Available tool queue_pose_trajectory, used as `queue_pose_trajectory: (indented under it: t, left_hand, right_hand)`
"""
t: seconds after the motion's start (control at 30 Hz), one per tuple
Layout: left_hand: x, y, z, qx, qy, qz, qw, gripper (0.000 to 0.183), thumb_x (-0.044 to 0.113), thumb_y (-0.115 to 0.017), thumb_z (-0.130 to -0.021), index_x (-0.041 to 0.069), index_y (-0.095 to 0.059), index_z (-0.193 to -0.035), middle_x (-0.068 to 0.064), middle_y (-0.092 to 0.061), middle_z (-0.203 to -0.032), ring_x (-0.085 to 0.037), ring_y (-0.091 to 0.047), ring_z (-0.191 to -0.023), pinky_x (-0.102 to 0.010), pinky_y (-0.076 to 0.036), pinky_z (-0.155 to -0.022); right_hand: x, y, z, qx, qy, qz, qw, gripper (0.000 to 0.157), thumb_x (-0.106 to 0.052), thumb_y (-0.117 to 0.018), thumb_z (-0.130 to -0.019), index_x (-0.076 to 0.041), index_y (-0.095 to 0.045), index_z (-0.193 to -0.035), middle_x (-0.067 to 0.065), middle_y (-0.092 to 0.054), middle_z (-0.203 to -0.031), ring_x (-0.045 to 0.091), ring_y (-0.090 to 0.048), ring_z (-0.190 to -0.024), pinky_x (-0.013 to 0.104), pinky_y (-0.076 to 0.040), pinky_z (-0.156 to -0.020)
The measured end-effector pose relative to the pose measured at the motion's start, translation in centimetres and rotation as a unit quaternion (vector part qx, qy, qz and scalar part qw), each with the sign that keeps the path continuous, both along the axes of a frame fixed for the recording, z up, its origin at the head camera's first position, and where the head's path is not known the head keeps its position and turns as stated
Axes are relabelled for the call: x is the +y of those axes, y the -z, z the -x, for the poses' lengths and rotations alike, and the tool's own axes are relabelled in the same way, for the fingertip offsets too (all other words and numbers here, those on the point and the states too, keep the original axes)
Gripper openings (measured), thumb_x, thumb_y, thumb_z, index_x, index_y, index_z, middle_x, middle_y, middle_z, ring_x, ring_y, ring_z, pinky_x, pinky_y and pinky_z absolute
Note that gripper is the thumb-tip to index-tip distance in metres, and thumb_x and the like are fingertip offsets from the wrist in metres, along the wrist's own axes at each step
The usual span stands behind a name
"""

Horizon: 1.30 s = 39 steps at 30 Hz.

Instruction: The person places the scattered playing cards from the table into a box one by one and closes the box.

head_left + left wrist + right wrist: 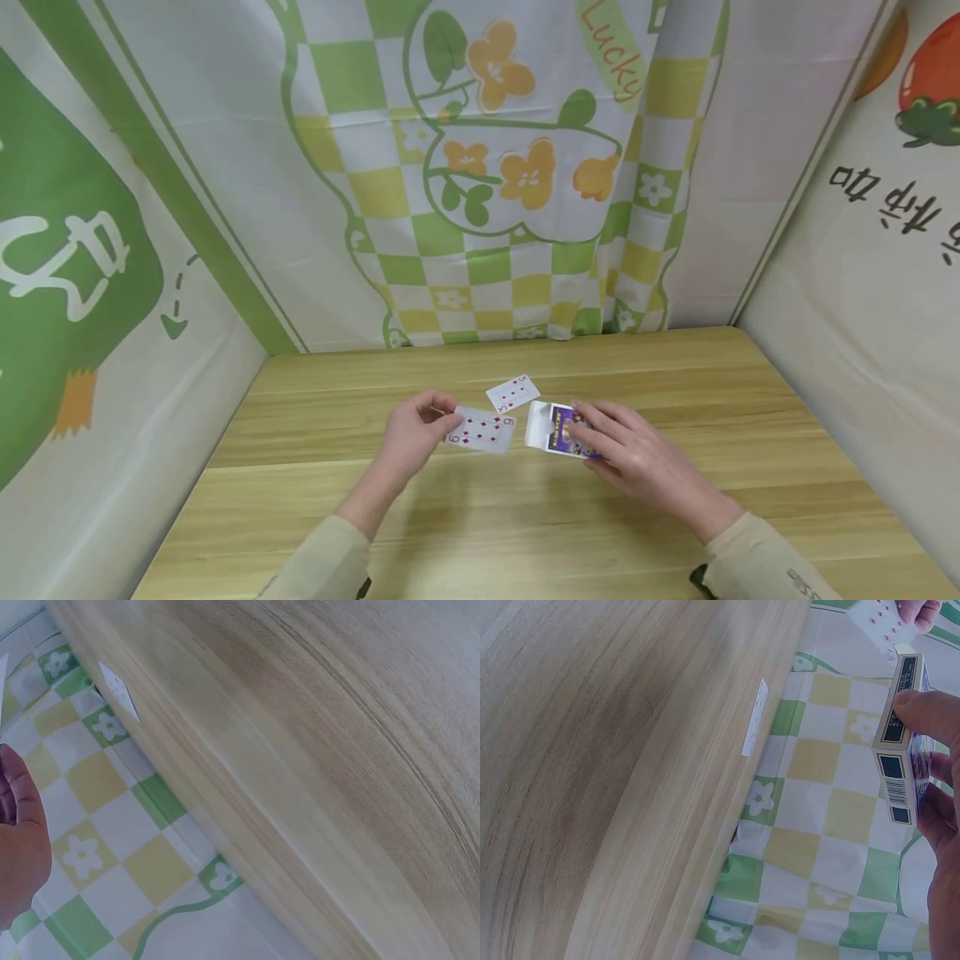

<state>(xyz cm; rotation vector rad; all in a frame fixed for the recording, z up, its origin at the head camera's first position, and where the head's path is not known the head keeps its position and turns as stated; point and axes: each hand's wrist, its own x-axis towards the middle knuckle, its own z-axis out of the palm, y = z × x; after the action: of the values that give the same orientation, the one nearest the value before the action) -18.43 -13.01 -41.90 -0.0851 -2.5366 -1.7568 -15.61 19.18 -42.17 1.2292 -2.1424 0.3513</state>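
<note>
My left hand [414, 435] pinches a playing card [483, 431] at its left edge, between thumb and fingers. The card lies face up with red diamonds; its corner figure looks like a 6 or 9. To its right, my right hand [633, 446] grips a purple and white card box [566, 432], whose white end points toward the pinched card. In the right wrist view the thumb presses the dark narrow side of the card box [900, 727]. Whether cards are inside is hidden. A second diamond card [513, 393] rests on the table just behind, touched by neither hand.
The wooden table [480, 517] stretches under both hands. A checked, flowered curtain [480, 267] hangs along its back edge. Printed cloth walls, the left wall [217, 392] and the right wall [847, 333], stand at either side.
</note>
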Motion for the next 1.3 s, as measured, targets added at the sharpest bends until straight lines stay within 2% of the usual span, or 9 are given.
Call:
queue_pose_trajectory:
  t: [0.07, 0.2, 0.37, 0.57, 0.8, 1.07, 1.3]
  left_hand:
    - [0.0, -0.2, 0.0, -0.015, -0.012, -0.029, 0.9994, 0.013, 0.013, -0.074, -0.076, 0.012, -0.066, -0.086, -0.002, -0.064, -0.089, -0.018, -0.060, -0.079, -0.029, -0.054, -0.063]
    - [0.0, -0.5, -0.1, -0.032, -0.014, -0.085, 0.9957, 0.018, 0.014, -0.075, -0.076, 0.008, -0.065, -0.090, -0.007, -0.064, -0.094, -0.020, -0.062, -0.081, -0.032, -0.056, -0.068]
    - [0.1, -0.8, -0.2, -0.048, 0.002, -0.169, 0.9845, 0.020, 0.010, -0.073, -0.078, 0.002, -0.063, -0.093, -0.013, -0.063, -0.097, -0.024, -0.064, -0.084, -0.035, -0.057, -0.072]
    - [0.4, -0.8, -0.2, -0.054, 0.002, -0.214, 0.9753, 0.021, 0.005, -0.072, -0.078, -0.002, -0.061, -0.094, -0.016, -0.062, -0.098, -0.026, -0.064, -0.085, -0.037, -0.057, -0.073]
    - [1.0, -0.7, -0.1, -0.049, 0.012, -0.234, 0.9710, 0.024, 0.004, -0.073, -0.076, -0.004, -0.060, -0.094, -0.018, -0.061, -0.098, -0.027, -0.065, -0.085, -0.039, -0.058, -0.074]
    - [2.1, -0.7, -0.3, -0.051, 0.031, -0.208, 0.9763, 0.027, 0.007, -0.076, -0.074, -0.002, -0.060, -0.093, -0.017, -0.062, -0.098, -0.027, -0.065, -0.082, -0.038, -0.058, -0.074]
    - [2.7, -0.6, -0.4, -0.050, 0.033, -0.181, 0.9817, 0.027, 0.009, -0.076, -0.074, -0.001, -0.062, -0.094, -0.015, -0.061, -0.100, -0.025, -0.065, -0.082, -0.036, -0.058, -0.073]
  right_hand:
    - [0.0, 0.0, 0.0, 0.000, 0.001, -0.001, 1.000, 0.056, -0.015, -0.075, -0.071, -0.008, -0.059, -0.125, 0.014, -0.053, -0.131, 0.030, -0.053, -0.111, 0.042, -0.050, -0.089]
    - [0.0, -0.1, 0.0, 0.008, -0.002, 0.001, 1.000, 0.058, -0.014, -0.076, -0.069, -0.008, -0.059, -0.125, 0.014, -0.054, -0.130, 0.030, -0.054, -0.110, 0.043, -0.051, -0.088]
    - [0.0, -0.1, 0.0, 0.015, -0.007, 0.005, 1.000, 0.061, -0.012, -0.078, -0.066, -0.008, -0.060, -0.124, 0.014, -0.054, -0.130, 0.031, -0.054, -0.109, 0.043, -0.052, -0.086]
    - [0.0, -0.1, 0.0, 0.007, -0.004, 0.005, 1.000, 0.058, -0.013, -0.076, -0.069, -0.009, -0.060, -0.124, 0.014, -0.054, -0.129, 0.030, -0.054, -0.109, 0.042, -0.052, -0.086]
    - [0.1, 0.0, 0.0, 0.003, -0.002, 0.004, 1.000, 0.046, -0.021, -0.069, -0.082, -0.009, -0.059, -0.126, 0.011, -0.050, -0.134, 0.030, -0.053, -0.111, 0.042, -0.052, -0.087]
    - [0.0, -0.1, 0.0, 0.006, -0.007, 0.005, 1.000, 0.054, -0.016, -0.073, -0.073, -0.009, -0.059, -0.125, 0.010, -0.050, -0.135, 0.030, -0.054, -0.110, 0.041, -0.052, -0.086]
    - [-0.1, -0.1, 0.0, 0.004, -0.006, 0.000, 1.000, 0.056, -0.014, -0.074, -0.071, -0.008, -0.059, -0.125, 0.013, -0.052, -0.132, 0.030, -0.054, -0.111, 0.041, -0.051, -0.087]
